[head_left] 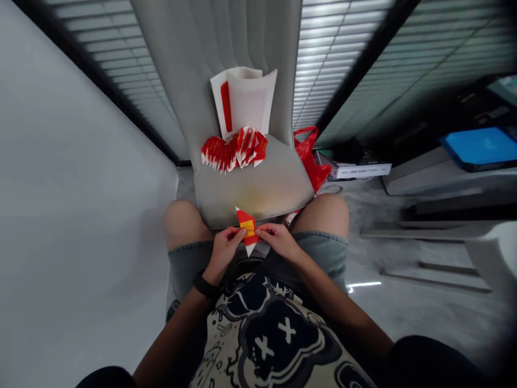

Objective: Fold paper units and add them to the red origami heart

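Between my two hands is a folded paper piece (247,222), red with a yellow middle and white pointed ends, held over my lap. My left hand (226,249) pinches its left edge between thumb and fingers. On the opposite edge, my right hand (278,238) has a similar pinch. Farther off on the grey chair seat (250,186) lies a fanned row of red and white folded paper pieces (234,150). Behind that row a curled white paper sheet (250,105) with a red stripe leans on the chair's backrest.
A red plastic bag (313,159) sits on the floor right of the chair, beside a white box (359,170). A blue flat object (480,148) rests farther right, near a pale chair (480,248). A white wall (81,188) runs along the left.
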Demonstrator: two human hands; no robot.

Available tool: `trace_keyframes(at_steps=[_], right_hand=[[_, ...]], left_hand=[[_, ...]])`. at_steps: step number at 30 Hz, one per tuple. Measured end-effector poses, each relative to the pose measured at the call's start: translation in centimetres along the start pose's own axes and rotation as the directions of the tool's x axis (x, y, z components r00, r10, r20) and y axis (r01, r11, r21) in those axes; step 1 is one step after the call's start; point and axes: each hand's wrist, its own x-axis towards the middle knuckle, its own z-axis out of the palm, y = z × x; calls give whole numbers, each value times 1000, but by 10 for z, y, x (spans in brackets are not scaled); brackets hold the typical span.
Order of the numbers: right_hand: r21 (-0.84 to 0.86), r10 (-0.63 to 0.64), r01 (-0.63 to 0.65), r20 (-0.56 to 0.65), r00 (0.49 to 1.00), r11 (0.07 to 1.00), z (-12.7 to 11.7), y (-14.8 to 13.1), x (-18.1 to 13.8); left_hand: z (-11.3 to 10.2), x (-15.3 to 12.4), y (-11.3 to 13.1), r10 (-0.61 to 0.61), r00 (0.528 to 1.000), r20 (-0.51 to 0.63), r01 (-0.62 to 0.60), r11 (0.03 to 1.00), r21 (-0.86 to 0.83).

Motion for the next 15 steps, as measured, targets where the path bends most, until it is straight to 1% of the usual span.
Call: trace_keyframes(at_steps=[4, 7, 10, 12, 15], right_hand=[[25, -3, 3, -6, 1000, 1000, 3, -10, 4], [50, 15, -13, -38, 999, 999, 11, -14, 5], [83, 63, -60, -37, 997, 995, 18, -15, 2], [108, 110, -107, -25, 994, 988, 19, -15, -3], [102, 163, -161, -13, 986, 982, 16, -13, -12]], left_hand=[[-6, -6, 8, 9, 998, 55, -10, 1000, 21], [-10, -6, 10, 47, 998, 46, -49, 998, 30], [-10, -5, 6, 48, 999, -13, -49, 998, -29], [-9, -4, 3, 35, 999, -27, -37, 997, -65], [-9, -6, -1, 14, 1000, 28, -12, 997, -73]])
